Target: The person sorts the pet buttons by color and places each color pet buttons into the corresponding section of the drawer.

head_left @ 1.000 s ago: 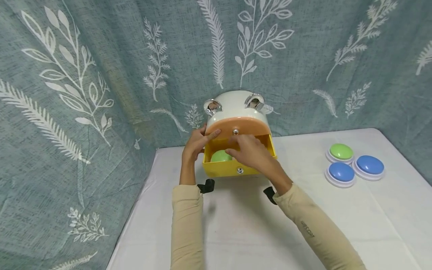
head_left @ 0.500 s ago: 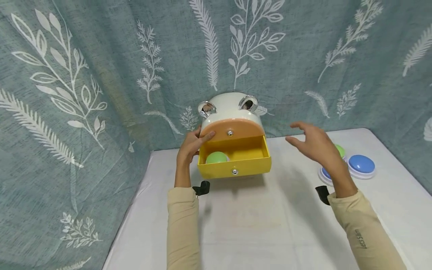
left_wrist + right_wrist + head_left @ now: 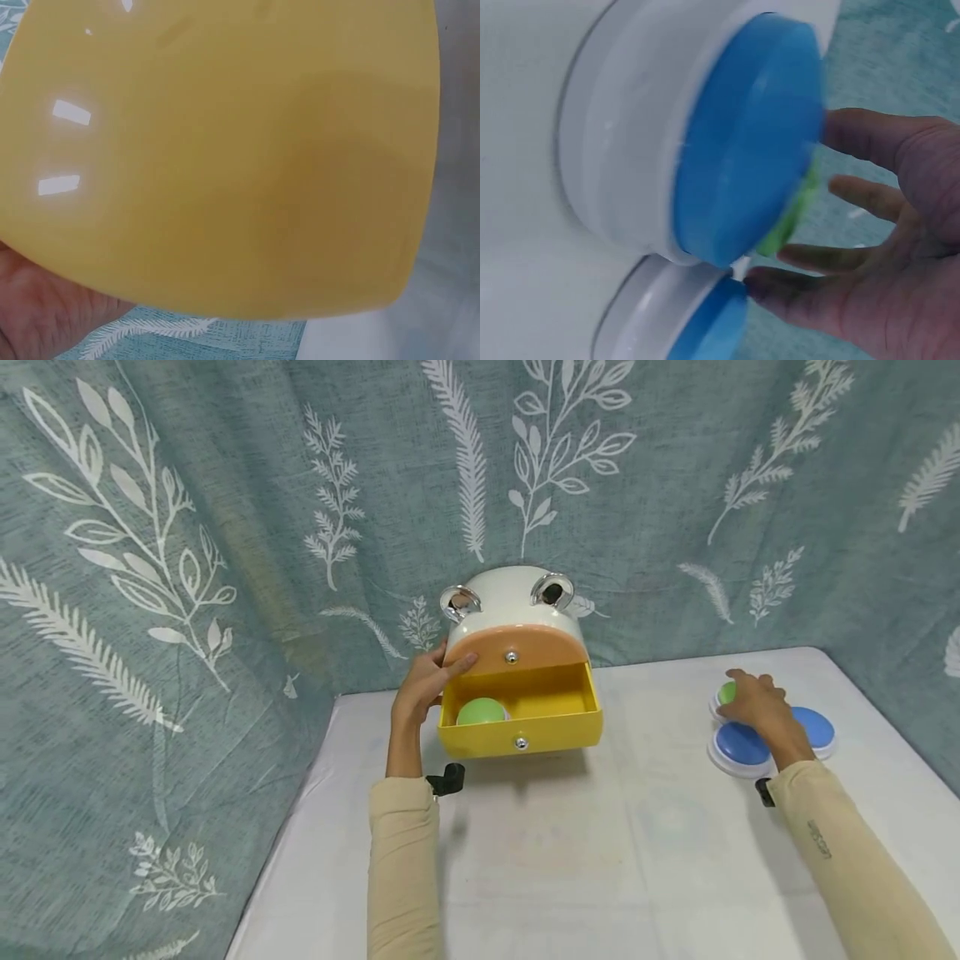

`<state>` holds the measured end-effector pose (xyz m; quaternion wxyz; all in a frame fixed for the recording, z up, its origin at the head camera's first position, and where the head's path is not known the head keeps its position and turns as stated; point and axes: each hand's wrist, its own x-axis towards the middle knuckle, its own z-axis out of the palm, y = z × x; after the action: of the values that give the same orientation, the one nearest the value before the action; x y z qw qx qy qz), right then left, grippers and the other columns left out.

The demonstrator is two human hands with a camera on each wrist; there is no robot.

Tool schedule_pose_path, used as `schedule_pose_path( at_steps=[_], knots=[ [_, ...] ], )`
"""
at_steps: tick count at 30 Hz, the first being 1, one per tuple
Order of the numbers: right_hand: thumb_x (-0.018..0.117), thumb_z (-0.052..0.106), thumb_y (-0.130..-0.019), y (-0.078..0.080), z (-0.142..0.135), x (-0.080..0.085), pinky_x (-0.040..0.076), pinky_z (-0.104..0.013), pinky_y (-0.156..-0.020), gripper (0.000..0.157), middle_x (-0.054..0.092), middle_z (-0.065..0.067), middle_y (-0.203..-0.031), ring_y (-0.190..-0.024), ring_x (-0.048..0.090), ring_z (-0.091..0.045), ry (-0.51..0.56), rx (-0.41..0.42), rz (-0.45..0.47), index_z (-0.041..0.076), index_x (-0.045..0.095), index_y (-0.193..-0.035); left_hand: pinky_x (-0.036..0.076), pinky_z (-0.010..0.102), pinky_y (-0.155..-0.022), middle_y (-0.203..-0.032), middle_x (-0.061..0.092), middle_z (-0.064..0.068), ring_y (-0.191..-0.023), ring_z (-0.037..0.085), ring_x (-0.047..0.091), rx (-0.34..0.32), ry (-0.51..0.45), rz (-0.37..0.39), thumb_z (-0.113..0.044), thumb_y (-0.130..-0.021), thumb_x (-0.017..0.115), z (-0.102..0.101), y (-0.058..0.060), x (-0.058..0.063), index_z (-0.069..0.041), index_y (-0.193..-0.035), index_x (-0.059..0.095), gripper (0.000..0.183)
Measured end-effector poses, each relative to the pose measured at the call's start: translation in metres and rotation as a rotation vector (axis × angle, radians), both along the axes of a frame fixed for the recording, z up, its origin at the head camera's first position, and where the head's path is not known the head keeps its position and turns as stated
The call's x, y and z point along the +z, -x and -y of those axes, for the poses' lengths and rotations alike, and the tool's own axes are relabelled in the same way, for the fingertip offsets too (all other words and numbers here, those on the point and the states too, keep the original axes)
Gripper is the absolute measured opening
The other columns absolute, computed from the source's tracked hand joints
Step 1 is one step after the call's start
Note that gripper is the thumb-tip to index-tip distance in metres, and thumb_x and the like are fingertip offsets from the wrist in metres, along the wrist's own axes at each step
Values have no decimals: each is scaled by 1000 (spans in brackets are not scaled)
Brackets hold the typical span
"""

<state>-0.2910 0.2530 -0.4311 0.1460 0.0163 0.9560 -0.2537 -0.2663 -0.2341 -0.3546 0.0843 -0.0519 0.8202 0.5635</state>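
Observation:
My left hand (image 3: 420, 689) holds the left side of a white-topped drawer box (image 3: 510, 597) with silver ring eyes, its thumb on the orange front (image 3: 543, 650). Below that, a yellow drawer (image 3: 558, 731) is pulled out, with a green dome button (image 3: 481, 711) at its left end. The left wrist view is mostly filled by a yellow wall (image 3: 225, 187). On the right, my right hand (image 3: 761, 706) reaches over a second green dome button (image 3: 726, 693), fingers spread, partly hiding it. In the right wrist view, a blue dome button (image 3: 757, 135) with a white base stands before the spread fingers.
One blue button (image 3: 741, 745) lies in front of the right hand, another (image 3: 816, 727) to its right behind the wrist. A white cloth covers the table (image 3: 547, 852). Blue-grey curtains (image 3: 285, 543) with white leaf patterns hang close behind the drawer box.
My right hand has moved from over the yellow drawer across to the buttons on the right and come down over the green one. The left hand keeps its hold on the box.

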Motion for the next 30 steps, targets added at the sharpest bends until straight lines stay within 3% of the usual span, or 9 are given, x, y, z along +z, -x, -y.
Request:
schedule_pose_path(
  at_steps=[12,19,23,30],
  knots=[
    [68,11,-94,7,-6,-14,37,-79,-102,75,26,-54,-140,-127,31,-71,-1,-1,-7,-15,28,-152,52,59,-109,-177,19,1,-148,34,49,-3,-6,-8,-54,-96,71,-3,1,1,-20,-168,22,93],
    [72,11,-92,3,-4,-17,38,-78,-100,72,33,-53,-137,-125,34,-71,30,-15,-128,-16,36,-148,53,59,-108,-176,24,2,-146,34,50,5,-3,-14,-54,-95,72,-2,2,0,-20,-167,24,93],
    [75,11,-90,-3,2,-16,40,-78,-94,69,37,-53,-134,-121,36,-71,60,-52,-244,-14,42,-146,55,58,-105,-175,27,4,-144,34,53,10,6,-17,-53,-96,72,-3,1,-1,-19,-167,25,93],
    [79,17,-91,-13,17,8,41,-72,-88,68,47,-50,-126,-112,45,-65,36,-18,-385,-13,48,-144,56,57,-104,-176,23,3,-144,34,53,3,9,-19,-52,-97,71,-1,-1,-1,-19,-167,23,91]
  ],
)
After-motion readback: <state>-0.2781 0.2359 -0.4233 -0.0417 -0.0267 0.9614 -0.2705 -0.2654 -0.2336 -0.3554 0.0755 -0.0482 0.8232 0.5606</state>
